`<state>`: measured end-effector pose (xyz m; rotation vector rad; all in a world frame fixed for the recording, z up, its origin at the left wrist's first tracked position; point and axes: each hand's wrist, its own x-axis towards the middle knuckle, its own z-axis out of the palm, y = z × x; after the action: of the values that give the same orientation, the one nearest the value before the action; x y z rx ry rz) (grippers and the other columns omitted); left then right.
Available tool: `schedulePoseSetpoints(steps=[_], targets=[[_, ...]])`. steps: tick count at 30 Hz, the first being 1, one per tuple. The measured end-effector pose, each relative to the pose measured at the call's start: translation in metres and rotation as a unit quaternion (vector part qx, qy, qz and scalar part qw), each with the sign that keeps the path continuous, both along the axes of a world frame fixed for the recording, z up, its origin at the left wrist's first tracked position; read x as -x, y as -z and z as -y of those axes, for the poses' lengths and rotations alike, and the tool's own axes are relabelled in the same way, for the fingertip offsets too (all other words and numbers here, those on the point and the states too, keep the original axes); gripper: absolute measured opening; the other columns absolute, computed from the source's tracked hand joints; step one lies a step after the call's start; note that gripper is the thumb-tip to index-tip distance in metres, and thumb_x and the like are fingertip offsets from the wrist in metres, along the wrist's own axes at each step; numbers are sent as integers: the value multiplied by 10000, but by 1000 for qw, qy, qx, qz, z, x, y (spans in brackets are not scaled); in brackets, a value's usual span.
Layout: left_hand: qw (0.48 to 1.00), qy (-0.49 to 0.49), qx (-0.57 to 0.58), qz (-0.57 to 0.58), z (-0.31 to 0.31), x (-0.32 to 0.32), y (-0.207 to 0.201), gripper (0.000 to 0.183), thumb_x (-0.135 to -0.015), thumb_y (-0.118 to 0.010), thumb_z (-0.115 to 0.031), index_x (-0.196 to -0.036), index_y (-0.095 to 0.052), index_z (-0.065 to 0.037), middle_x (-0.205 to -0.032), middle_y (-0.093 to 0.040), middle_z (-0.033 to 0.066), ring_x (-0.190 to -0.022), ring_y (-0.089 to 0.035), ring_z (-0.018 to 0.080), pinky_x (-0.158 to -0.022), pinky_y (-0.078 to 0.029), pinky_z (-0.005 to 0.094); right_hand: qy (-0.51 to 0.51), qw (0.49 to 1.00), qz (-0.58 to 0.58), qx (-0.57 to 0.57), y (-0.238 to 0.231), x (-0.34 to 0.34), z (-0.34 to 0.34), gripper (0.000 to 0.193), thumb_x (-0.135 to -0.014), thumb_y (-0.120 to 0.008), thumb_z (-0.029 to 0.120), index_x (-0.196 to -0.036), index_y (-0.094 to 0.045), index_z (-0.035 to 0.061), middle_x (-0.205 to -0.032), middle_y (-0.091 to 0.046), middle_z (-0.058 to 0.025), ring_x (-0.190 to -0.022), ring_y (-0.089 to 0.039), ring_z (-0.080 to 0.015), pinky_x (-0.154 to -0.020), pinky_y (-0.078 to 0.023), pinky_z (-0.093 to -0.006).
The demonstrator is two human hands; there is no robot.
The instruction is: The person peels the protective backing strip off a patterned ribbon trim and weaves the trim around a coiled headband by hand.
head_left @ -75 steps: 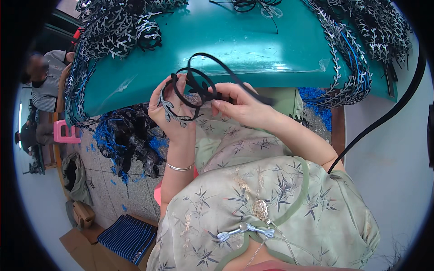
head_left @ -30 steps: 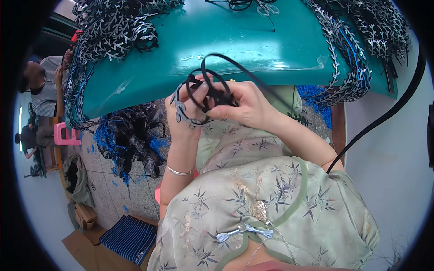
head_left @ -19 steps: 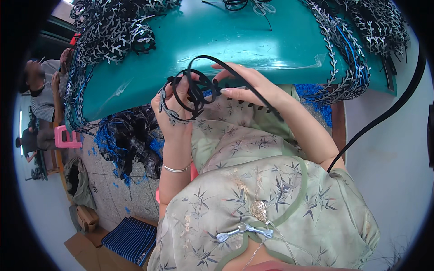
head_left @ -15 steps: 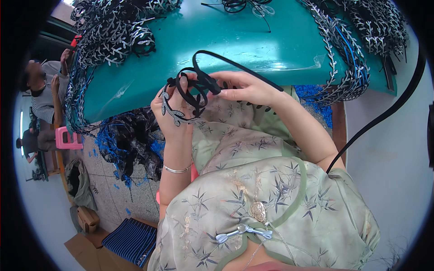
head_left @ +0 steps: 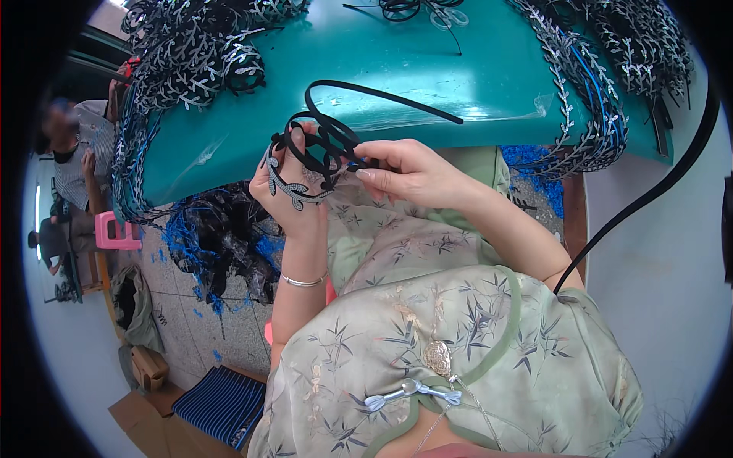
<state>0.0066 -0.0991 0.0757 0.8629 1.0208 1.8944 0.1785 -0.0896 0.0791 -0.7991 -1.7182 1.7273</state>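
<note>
My left hand is closed around looped, flat black cord. Silver leaf trim, set with tiny sparkling dots, curls over its fingers and palm. My right hand pinches the same cord beside the left hand, thumb and fingertips pressed together at the loops. One free end of the cord arcs up and to the right over the table edge. Exactly where the cord and trim join is hidden by the fingers. Both hands hover above my lap, at the near edge of the green-covered table.
Heaps of silver leaf trim lie at the table's far left and far right. Black cord coils sit at the back. Blue scraps and black plastic cover floor at left. A pink stool stands near another person.
The right hand has shifted slightly down and changed its grip on the cord. The cord's free end has swung up, away from the right wrist. The left hand has moved slightly left.
</note>
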Motion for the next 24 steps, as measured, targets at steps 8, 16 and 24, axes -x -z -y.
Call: schedulePoseSetpoints(steps=[8,16,24], targets=[[996,-61,-12,-69,0,0,5,112,-848,-661,21,-942,-670,80,-903,-693,152,-811,-655,180,-754,-526,289,2,1000,-9,-7,-2,2,4,336,-940,-591,255,-1155,-581,-4,-658,-581,-20,-581,-524,-67,-525,-441,-248],[989,-64,-30,-128,-1,3,13,143,-841,-651,54,-982,-663,75,-942,-687,139,-866,-682,204,-801,-544,295,-5,998,-33,51,-7,2,5,353,-913,-633,285,-1107,-600,-8,-653,-576,-7,-567,-519,-55,-510,-433,-230],[974,-102,-51,-194,-1,4,18,98,-860,-631,26,-931,-668,83,-878,-690,122,-758,-647,142,-674,-525,242,7,997,-44,70,-5,5,8,386,-881,-679,266,-1118,-596,-27,-669,-582,-7,-572,-525,-45,-515,-440,-226]])
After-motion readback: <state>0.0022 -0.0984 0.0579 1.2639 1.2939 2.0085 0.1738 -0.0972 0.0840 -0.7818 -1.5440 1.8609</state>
